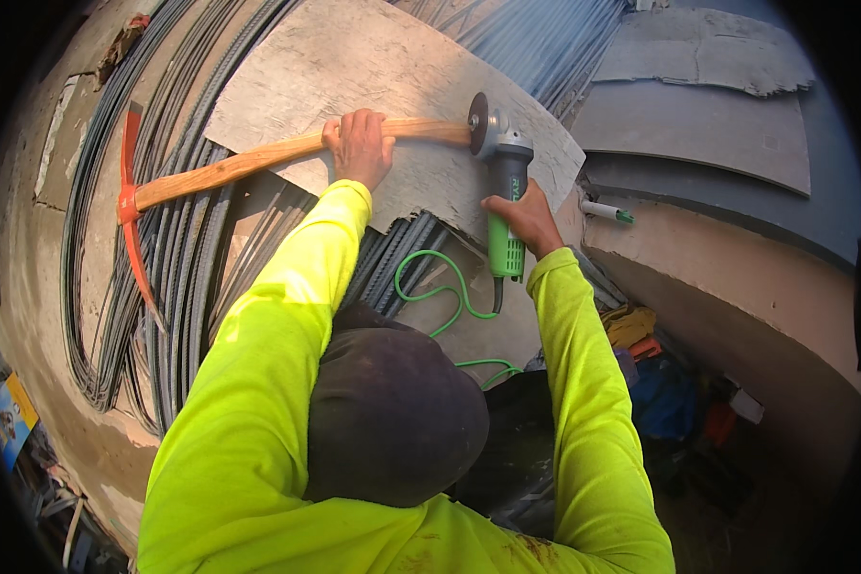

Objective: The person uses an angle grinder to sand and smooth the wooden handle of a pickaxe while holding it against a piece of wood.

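A pickaxe (pixel 230 165) with a pale wooden handle and an orange-red head lies across the board, its head over steel bars at the left. My left hand (pixel 360 145) is closed round the handle, nearer its right end. In my right hand (pixel 529 220) is a green and grey angle grinder (pixel 509 177), gripped by its body and pointing away from me. The grinder's dark disc (pixel 478 117) is at the handle's right end; whether it touches the wood I cannot tell. A green power cord (pixel 432 254) loops from the grinder's rear.
Under the handle lies a worn, pale board (pixel 354 62) on bundles of steel rebar (pixel 189 277). Grey sheets (pixel 698 129) lie at the far right, near a ledge (pixel 737 258). A white tube (pixel 603 210) sits right of the grinder. Haze hangs over the far bars.
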Motion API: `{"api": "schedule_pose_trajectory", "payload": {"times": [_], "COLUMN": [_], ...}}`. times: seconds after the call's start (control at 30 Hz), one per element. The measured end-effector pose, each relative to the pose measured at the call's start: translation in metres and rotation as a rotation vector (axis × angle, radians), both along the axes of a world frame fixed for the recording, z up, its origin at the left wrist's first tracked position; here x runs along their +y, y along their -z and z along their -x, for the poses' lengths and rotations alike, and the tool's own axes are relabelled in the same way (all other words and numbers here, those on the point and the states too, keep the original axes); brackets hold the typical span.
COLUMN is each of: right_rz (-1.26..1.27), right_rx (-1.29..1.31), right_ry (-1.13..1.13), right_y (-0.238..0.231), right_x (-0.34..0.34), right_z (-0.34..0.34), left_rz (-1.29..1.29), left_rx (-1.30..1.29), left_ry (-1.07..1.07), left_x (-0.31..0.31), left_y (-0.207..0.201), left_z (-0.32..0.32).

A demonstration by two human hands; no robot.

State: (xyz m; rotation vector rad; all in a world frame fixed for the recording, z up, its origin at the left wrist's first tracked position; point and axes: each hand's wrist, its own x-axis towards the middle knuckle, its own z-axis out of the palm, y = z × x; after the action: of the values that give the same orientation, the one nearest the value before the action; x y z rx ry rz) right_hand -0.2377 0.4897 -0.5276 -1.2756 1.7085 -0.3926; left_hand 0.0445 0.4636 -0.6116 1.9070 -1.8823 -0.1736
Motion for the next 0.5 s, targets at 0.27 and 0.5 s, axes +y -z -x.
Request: {"api": "schedule_pose_trajectory", "payload": {"times": [0.27,0.5], "right_rz": [-0.014,0.011], "right_rx": [-0.009,0.012], "right_ry": [-0.019,-0.019], "right_y": [-0.0022,0.0004], "right_x": [-0.0015,-0.0002], "right_z": [-0.0005,-0.0032], "left_rz": [-0.027,-0.028], "left_rx": [-0.003,-0.016], "left_ry": [0.003,0.001], "left_x": [-0.0003,0.0006], "left_y": [-0.0016,0.0012], "left_z": [0.0002,-0.0003]}}
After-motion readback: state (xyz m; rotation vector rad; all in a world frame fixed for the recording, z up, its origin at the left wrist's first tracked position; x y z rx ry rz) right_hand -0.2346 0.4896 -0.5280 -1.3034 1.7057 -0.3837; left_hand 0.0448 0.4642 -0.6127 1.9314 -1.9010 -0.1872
